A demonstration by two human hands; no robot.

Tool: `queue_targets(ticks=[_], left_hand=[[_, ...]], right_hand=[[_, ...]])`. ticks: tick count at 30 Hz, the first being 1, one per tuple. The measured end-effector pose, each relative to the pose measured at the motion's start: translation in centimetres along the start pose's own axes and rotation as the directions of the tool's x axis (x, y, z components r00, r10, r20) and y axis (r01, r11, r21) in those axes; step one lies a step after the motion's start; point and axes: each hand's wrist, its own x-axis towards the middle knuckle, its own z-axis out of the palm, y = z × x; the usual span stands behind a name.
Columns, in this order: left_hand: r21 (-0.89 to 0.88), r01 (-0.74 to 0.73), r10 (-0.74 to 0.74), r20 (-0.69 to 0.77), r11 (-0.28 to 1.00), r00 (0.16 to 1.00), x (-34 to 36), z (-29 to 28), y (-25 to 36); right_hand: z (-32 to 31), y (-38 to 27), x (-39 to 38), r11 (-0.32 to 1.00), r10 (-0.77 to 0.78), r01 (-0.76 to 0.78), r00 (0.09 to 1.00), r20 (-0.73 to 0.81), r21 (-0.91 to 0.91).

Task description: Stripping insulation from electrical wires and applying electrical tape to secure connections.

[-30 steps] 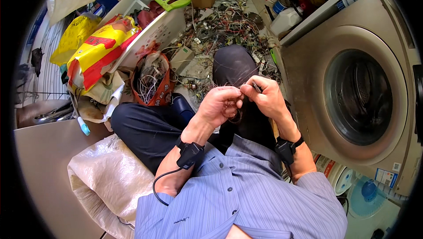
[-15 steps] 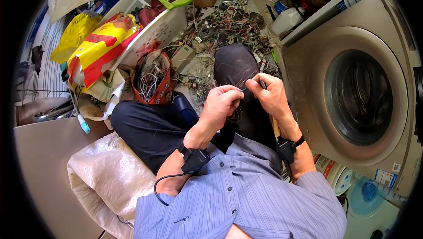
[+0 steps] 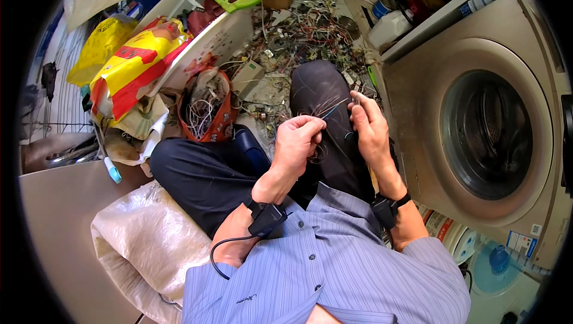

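My left hand (image 3: 296, 139) is closed in a pinch on a bundle of thin wires (image 3: 322, 108), whose fine ends fan out above my knee. A blue wire (image 3: 334, 111) sticks out from the same fingertips toward the right. Just to the right, apart from the left hand, my right hand (image 3: 371, 127) is curled around a small dark tool (image 3: 356, 102), mostly hidden by the fingers; its kind does not show. A short bluish curved strip (image 3: 348, 135) appears against my dark trouser leg beside the right palm.
Tangled wire scraps (image 3: 322, 31) cover the floor ahead. A red patterned bag (image 3: 224, 112) of wires stands left of my legs, by a white tub (image 3: 224, 43) and a yellow-red sack (image 3: 140, 64). At the right is a front-loading washing machine (image 3: 477, 127).
My right hand has drawn away from the left, rightward, and its fingers have loosened somewhat. More of the blue wire shows, and a bluish strip now appears below. My left hand has barely shifted.
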Motion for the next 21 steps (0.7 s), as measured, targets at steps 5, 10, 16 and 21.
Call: queue_targets(ticks=[5,10,16,21], left_hand=[[0.087,-0.035,0.039,-0.039,0.996,0.998,0.1,0.7,0.3],[0.161,-0.073,0.080,-0.040,0.984,0.996,0.4,1.0,0.2],[0.205,-0.121,0.129,-0.023,0.971,0.991,0.5,0.8,-0.1],[0.327,-0.230,0.251,-0.022,0.916,0.968,0.3,1.1,-0.1]], right_hand=[[0.1,-2.0,-1.8,0.917,-0.280,0.268,0.960,0.004,-0.297],[-0.5,-2.2,-1.5,0.886,-0.353,0.360,0.932,0.078,-0.293],[-0.6,-2.6,-1.4,0.877,-0.346,0.369,0.930,0.128,-0.308],[-1.1,-2.7,-1.1,0.883,-0.321,0.363,0.930,0.181,-0.298]])
